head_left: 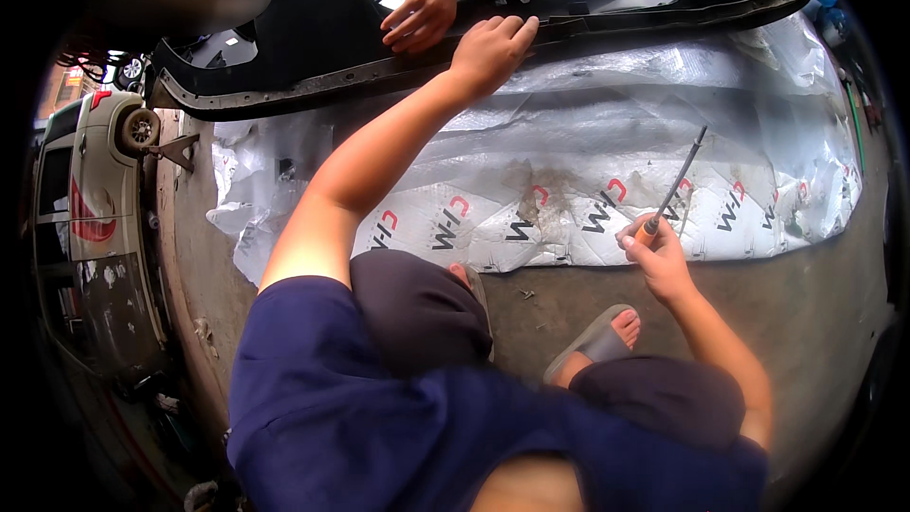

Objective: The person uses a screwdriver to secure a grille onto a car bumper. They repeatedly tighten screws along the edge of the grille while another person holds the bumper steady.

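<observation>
Silvery sheeting [417, 199] covers part of the floor [526, 322]; a pale vehicle [93, 166] stands at left. At the sheeting's far side the left hand [491, 54] touches a long black panel [313, 33], grip unclear, near a co-worker's hand [427, 5]. Apart, the right hand [657, 251] clasps an orange-handled screwdriver [678, 182] over the sheeting.

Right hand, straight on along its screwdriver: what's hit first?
Likely the long black panel, met by the screwdriver; depth is unclear, so the silvery sheet below might come first.
</observation>
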{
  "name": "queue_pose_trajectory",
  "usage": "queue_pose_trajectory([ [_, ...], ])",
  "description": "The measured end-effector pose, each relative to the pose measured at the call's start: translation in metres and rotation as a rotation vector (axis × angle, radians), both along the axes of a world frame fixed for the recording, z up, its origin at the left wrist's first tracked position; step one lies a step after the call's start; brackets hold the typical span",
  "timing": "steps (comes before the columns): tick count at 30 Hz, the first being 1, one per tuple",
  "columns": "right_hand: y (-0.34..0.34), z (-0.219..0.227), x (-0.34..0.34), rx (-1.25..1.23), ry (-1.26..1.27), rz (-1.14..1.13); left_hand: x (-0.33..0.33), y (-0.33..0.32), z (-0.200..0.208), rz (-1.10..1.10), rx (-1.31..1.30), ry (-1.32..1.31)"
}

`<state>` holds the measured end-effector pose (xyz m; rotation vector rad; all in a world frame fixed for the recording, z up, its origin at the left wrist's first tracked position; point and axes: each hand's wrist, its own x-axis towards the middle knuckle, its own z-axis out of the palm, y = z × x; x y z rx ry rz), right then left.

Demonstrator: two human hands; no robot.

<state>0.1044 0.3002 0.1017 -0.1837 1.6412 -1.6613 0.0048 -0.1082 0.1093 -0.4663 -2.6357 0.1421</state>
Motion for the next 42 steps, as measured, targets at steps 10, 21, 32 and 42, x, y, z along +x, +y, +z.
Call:
queue_pose_trajectory([
  [10, -0.001, 0.011, -0.010, 0.038, -0.034, -0.014, 0.001, 0.010, -0.002, 0.074, -0.137, 0.019],
  [21, 0.004, -0.002, -0.012, 0.040, 0.066, -0.041, -0.009, 0.016, 0.003, 0.020, -0.048, -0.001],
  [32, 0.001, -0.001, -0.018, 0.063, 0.096, -0.006, -0.015, 0.022, 0.002, -0.032, 0.028, -0.137],
  [42, 0.007, -0.008, -0.018, 0.045, 0.062, -0.053, -0.021, 0.033, -0.004, -0.144, 0.073, -0.026],
])
